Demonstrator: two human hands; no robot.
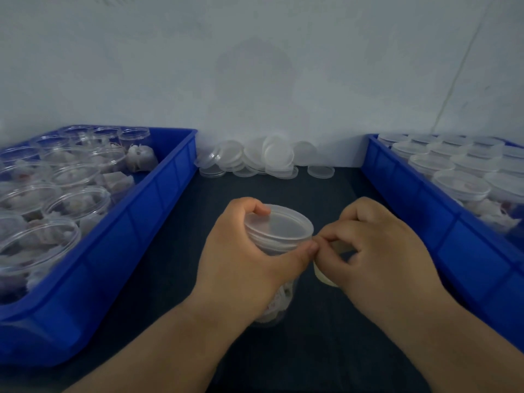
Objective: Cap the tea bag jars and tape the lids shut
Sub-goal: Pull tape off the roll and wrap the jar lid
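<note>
Grips the jar (266, 319) with the left hand (243, 262): fingers curled over the far edge of the lid (279, 225), thumb pressed along the near side just below the lid's rim. Keeps most of the clear wall hidden under the palm, with tea bags (282, 297) showing through the lower part. Lid seated flat on the jar's mouth. Jar at the middle of the dark table (326, 350), between the two bins; cannot tell whether its base touches the surface.

Meets the left thumb tip with the right hand (380, 251), fingers curled, thumb and forefinger pinched together at the lid's right side. Holds a pale tape roll (323, 275) under those fingers, just beside the jar; too blurred to make out the tape strip itself.

Further out, on the left: a blue bin (158, 194) packed with open jars (76, 177) of tea bags. On the right: a second blue bin (425, 202) with capped jars (459, 185) in rows. At the back, against the white wall (255, 66): a loose heap of clear lids (263, 160) on the table, between the bins.
</note>
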